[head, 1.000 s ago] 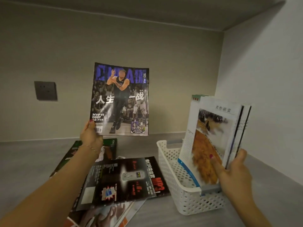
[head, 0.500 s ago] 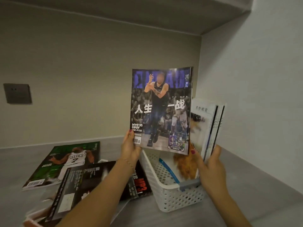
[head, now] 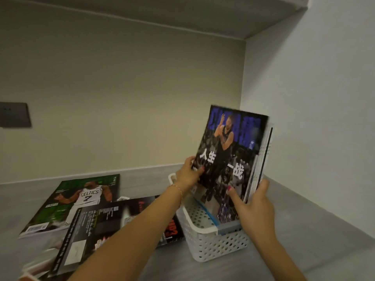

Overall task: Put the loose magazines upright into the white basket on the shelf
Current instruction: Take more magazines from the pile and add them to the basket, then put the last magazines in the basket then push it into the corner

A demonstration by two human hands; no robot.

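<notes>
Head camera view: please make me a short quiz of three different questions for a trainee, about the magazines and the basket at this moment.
1. True or false: the green Celtics magazine already stands in the white basket.
2. Multiple choice: the left hand holds the dark basketball magazine at its (A) top edge, (B) left edge, (C) right edge.
3. Fill in: the right hand steadies the magazines standing behind the dark one, at the side of the basket nearest the ____ wall.

Key
1. False; it lies flat on the shelf.
2. B.
3. Right.
</notes>
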